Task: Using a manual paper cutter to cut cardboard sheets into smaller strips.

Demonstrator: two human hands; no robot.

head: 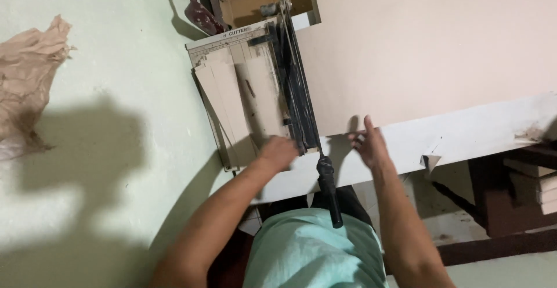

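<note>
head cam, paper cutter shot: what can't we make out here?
- Left hand: motion-blurred on the cut strips; grip unreadable.
- Right hand: fingertips blurred at the large sheet; pinching or just touching, can't tell.
- Large sheet: cut off by top and right frame edges.
- Cutter base: mostly covered by strips.

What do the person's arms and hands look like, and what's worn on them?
Both forearms are bare, with no sleeves reaching them. The left hand and right hand show no gloves, rings or watch. A mint-green shirt covers the torso.
</note>
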